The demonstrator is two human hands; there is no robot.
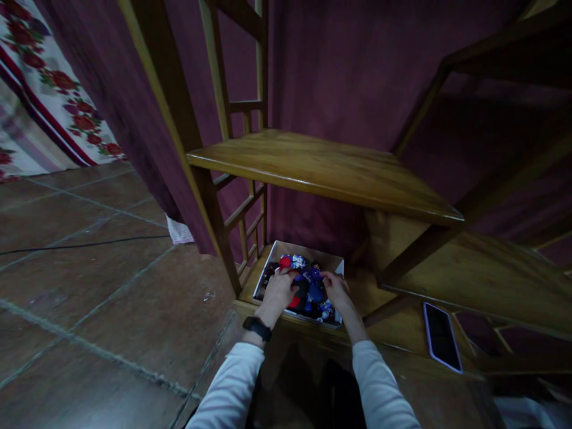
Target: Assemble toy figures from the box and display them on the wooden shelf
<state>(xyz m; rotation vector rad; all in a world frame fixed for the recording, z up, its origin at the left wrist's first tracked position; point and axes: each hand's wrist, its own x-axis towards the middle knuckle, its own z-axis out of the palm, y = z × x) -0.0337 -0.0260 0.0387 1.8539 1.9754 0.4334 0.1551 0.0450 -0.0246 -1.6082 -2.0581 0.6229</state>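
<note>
A shallow white box (pixel 273 253) rests on the bottom wooden shelf, filled with small bunched cloth pieces in blue, red, black and patterned fabric; their exact kind is too small to tell. Over the left half of the box is my left hand (pixel 280 290), with thumb and fingers apart above a dark piece. At the right side, the fingertips of my right hand (pixel 336 288) are closed at the edge of a blue cloth piece (pixel 315 291). A dark watch band (pixel 257 328) circles my left wrist.
Above the box juts a wooden shelf board (pixel 322 164), with a slatted side frame (pixel 243 211) to its left. A phone (pixel 442 336) with a light purple edge lies on the lower shelf at right. Maroon curtain (pixel 330 71) hangs behind. A black cable (pixel 89 244) crosses the tiled floor.
</note>
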